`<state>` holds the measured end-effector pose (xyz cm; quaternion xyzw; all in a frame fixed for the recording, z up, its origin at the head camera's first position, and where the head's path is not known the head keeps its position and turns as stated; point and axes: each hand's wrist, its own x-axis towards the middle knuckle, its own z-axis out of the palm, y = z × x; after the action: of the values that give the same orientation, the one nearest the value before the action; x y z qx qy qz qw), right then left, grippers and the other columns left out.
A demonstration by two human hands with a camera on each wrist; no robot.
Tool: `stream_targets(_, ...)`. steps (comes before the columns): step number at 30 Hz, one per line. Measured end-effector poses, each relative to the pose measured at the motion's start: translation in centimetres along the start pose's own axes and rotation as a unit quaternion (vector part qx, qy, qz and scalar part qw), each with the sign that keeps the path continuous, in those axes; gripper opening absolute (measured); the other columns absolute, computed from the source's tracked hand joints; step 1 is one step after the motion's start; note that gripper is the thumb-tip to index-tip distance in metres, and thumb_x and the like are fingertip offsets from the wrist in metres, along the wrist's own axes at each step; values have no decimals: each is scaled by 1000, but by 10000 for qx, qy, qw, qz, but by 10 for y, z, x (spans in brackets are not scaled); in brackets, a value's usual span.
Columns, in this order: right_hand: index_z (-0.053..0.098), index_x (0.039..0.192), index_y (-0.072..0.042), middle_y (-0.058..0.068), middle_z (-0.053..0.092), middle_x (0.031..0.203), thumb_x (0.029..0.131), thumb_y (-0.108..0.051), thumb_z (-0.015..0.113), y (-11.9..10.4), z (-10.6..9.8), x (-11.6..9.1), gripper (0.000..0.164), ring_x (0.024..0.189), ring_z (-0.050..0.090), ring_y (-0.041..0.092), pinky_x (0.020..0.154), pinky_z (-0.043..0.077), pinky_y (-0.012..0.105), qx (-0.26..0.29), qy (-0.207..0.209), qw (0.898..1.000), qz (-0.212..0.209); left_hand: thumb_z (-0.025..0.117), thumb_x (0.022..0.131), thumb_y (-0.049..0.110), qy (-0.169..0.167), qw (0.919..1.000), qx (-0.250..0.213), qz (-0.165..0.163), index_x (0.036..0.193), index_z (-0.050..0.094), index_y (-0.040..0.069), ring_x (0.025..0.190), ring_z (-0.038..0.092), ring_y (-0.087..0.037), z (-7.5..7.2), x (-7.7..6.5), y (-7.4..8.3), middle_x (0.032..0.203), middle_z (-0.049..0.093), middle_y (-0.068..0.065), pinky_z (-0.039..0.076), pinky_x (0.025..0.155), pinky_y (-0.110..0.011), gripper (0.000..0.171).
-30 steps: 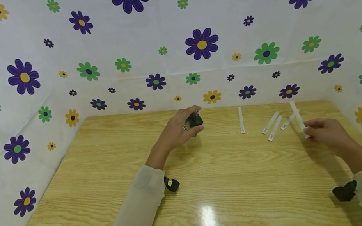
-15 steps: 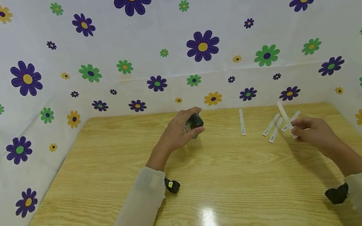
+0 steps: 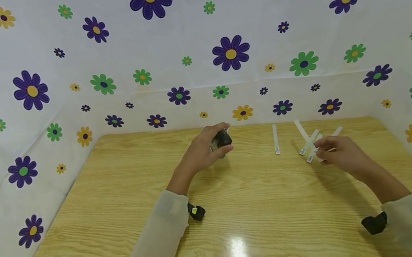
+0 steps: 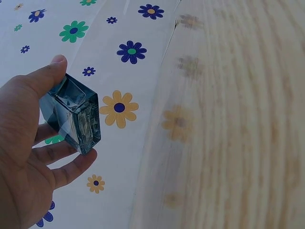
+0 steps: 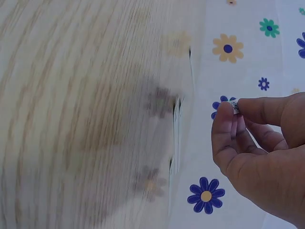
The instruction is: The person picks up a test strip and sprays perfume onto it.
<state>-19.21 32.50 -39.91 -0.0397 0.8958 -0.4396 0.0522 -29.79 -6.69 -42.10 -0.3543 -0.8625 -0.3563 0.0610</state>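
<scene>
My left hand (image 3: 196, 151) grips a square glass perfume bottle (image 3: 224, 138) above the back of the table. In the left wrist view the thick blue-grey glass of the bottle (image 4: 78, 114) lies between the thumb and the fingers. Between thumb and fingertips, my right hand (image 3: 343, 155) pinches one end of a white paper test strip (image 3: 302, 131), which slants up and left. Its printed end (image 5: 235, 107) shows at the fingertips in the right wrist view. Several like strips (image 3: 302, 150) lie beneath, partly hidden by that hand. One more strip (image 3: 275, 140) lies apart, left of them.
The wooden table (image 3: 242, 203) ends at a white cloth backdrop (image 3: 174, 30) printed with flowers, which also rises at both sides. Small black devices, one by the left cuff (image 3: 196, 211) and another by the right cuff (image 3: 375, 224), are worn at the wrists.
My right hand has moved left with the pinched strip, from right of the loose strips to over them. The left hand and the perfume bottle have stayed in place.
</scene>
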Motion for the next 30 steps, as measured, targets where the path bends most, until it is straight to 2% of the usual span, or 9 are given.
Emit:
stream_targets(14,55,132,15,26,63,113,104,-2,57,-22,28,5,33,100,67,36,80,60,36,-108,-206,9992,-330,68,98,49,43,10000,39,75,152,43,33,123,57,-31,3,0,-3,142,53,-10,49,102,-55,62)
stream_targets(24,59,128,13,25,64,109,103,0,58,-36,46,9,29,93,69,34,77,61,39,-94,-314,9977,-596,67,98,49,-2,10000,73,28,152,44,34,127,56,-33,2,0,-1,145,52,-11,48,103,-56,61)
stream_targets(30,63,124,10,23,67,105,101,2,59,-43,57,15,25,87,70,33,72,60,37,-383,-276,9960,-761,67,98,49,-71,9999,89,28,153,44,32,131,54,-35,3,0,0,147,50,-11,46,105,-57,61)
